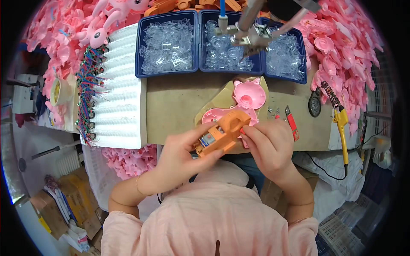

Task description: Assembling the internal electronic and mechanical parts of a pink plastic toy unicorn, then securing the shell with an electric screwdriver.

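Note:
My left hand (181, 155) is closed around an orange plastic housing (234, 124), tilted, with a small grey and blue part showing in its open side. At the housing's far right end, my right hand (271, 143) pinches a small red piece (243, 130); the fingers partly cover it. Just beyond the hands, pink plastic shell halves (249, 94) lie in a tan holder (209, 105). The hands and the orange housing hide part of these shells. A red utility knife (292, 123) and a few small metal bits lie right of the holder.
Three dark blue bins (167, 75) of clear plastic parts stand at the back, under a metal clamp arm (252, 34). Left is a ridged white foam tray (121, 85) edged with wired components (87, 94). Right hangs a yellow-handled soldering iron (343, 128). Pink parts (341, 55) pile high both sides.

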{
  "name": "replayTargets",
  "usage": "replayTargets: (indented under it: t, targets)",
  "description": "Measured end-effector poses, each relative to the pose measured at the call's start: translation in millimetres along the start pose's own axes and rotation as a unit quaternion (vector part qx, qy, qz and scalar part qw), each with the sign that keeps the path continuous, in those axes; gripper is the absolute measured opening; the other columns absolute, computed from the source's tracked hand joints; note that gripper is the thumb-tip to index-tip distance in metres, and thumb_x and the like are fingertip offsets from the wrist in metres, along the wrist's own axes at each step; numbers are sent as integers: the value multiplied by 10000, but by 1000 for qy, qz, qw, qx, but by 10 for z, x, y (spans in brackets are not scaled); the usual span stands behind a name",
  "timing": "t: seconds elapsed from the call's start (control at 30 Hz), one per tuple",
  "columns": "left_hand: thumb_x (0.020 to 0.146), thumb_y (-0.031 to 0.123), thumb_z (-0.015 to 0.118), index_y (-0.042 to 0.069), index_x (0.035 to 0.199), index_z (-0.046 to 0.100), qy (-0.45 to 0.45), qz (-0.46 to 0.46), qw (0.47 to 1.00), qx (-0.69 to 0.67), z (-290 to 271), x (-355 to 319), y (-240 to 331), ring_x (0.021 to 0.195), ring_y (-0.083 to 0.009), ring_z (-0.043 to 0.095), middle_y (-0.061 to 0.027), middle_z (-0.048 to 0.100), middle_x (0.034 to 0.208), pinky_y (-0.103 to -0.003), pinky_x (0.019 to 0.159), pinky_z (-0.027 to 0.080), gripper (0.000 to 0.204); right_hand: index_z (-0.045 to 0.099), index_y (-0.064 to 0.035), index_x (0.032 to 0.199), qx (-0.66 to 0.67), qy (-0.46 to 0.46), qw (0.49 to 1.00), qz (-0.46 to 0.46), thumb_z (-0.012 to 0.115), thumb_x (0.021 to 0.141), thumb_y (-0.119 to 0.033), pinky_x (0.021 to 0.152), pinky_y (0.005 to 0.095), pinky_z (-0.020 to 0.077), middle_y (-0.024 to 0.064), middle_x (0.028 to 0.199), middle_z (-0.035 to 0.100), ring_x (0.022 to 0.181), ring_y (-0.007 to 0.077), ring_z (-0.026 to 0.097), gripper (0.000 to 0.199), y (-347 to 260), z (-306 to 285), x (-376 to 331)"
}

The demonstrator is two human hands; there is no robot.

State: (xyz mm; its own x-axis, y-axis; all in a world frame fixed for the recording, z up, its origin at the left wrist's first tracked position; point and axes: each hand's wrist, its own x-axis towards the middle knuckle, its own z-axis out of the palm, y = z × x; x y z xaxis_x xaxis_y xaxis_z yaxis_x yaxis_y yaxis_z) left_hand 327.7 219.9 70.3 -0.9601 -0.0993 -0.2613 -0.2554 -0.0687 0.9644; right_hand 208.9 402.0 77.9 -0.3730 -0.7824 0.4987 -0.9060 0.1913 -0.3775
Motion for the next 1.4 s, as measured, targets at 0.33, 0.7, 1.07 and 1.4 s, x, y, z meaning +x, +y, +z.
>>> replayTargets:
  t: [0.33, 0.7, 1.07, 1.4]
  targets:
    - [736, 69, 673, 30, 1188, 543, 48, 118, 982, 142, 155, 17, -60, 768, -221, 651, -121, 649, 935, -284, 680, 498, 472, 619, -12, 960, 95, 102, 978, 156, 738, 649, -68, 675, 354, 439, 89, 878, 576, 771, 253, 556, 338, -73, 11, -154]
    - [689, 68, 688, 41, 1193, 538, 28, 276, 941, 192, 244, 142, -268, 1012, -277, 601, -131, 612, 1105, -363, 873, 475, 527, 630, -33, 982, 216, -114, 963, 114, 706, 694, -252, 760, 375, 437, 97, 931, 591, 866, 272, 563, 370, 434, -230, -175]
    - [783, 93, 574, 14, 963, 599, 299, 271, 758, 513, -588, 71, -432, 792, -277, 586, -138, 601, 891, -394, 665, 483, 199, 505, 10, 1180, 79, -52, 972, 215, 608, 768, -260, 957, 415, 336, 156, 1179, 521, 1121, 331, 452, 503, 410, 97, -257]
    - [837, 136, 633, 15, 906, 595, 446, 111, 881, 112, -2580, 35, -112, 626, -72, 531, 10, 573, 678, -201, 612, 421, 145, 570, 13, 956, 74, -39, 989, 122, 518, 861, -186, 963, 458, 328, 137, 964, 580, 938, 286, 544, 227, 132, -40, 19]
